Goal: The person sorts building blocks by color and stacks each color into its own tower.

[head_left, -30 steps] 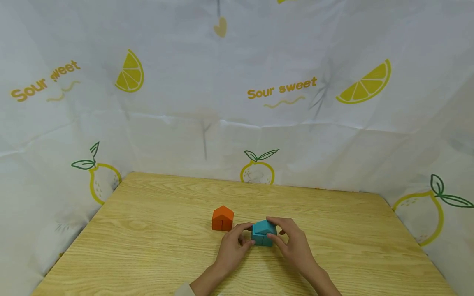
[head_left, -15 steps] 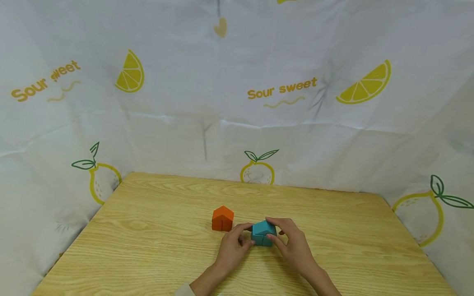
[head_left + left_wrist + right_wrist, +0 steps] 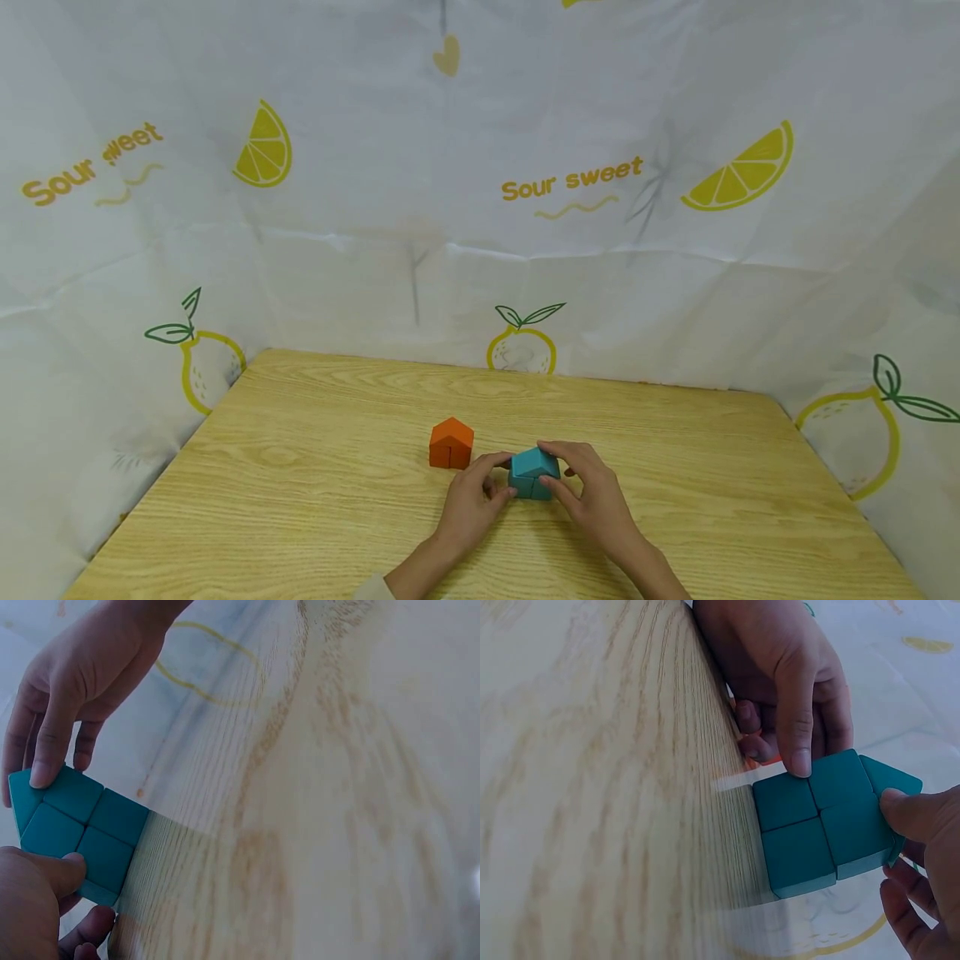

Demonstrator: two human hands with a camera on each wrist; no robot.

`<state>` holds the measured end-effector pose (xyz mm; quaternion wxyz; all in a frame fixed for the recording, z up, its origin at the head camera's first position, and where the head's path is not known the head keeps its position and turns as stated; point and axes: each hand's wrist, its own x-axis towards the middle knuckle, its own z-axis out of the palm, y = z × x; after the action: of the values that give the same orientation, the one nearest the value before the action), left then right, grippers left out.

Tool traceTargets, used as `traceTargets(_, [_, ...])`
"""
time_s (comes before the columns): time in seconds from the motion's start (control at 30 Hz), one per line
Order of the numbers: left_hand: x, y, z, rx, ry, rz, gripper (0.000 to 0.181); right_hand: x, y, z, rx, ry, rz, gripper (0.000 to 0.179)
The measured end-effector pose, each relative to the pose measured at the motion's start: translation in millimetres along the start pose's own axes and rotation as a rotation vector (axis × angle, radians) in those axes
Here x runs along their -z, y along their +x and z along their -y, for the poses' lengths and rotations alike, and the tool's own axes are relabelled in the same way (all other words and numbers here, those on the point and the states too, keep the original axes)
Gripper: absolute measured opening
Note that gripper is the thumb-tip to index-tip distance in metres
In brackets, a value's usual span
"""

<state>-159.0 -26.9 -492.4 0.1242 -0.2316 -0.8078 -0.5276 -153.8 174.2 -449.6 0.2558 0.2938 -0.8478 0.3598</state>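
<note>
A small house of teal blocks (image 3: 520, 486) stands on the table, with cubes stacked in two rows and a peaked roof block (image 3: 534, 460) on top. My left hand (image 3: 471, 504) grips the cubes from the left, thumb at the near face and index finger behind. From the right, my right hand (image 3: 600, 500) pinches the roof block, its thumb lying where the roof meets an upper cube (image 3: 853, 832). Seen from the left wrist, the cube faces (image 3: 52, 831) sit close together with thin seams. The far side of the house is hidden.
An orange block house (image 3: 452, 450) of the same shape stands to the left and slightly behind the teal one. The wood-grain table (image 3: 315, 500) meets a white lemon-print curtain (image 3: 375, 292) along its back and sides.
The teal roof block has shifted slightly left, covering a strip that showed beside it one second ago. Both hands stay in nearly the same place; the orange house has not moved.
</note>
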Motion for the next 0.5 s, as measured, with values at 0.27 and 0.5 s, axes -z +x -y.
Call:
traceTargets(0.27, [-0.5, -0.6, -0.6, -0.015, -0.003, -0.005, 0.046, 2.7, -0.1, 2.6, -0.019, 0.014, -0.006, 0.062])
traceTargets(0.5, [-0.8, -1.2, -1.1, -0.050, 0.004, -0.034, 0.051, 9.5, 1.6, 3.4, -0.025, 0.029, -0.017, 0.058])
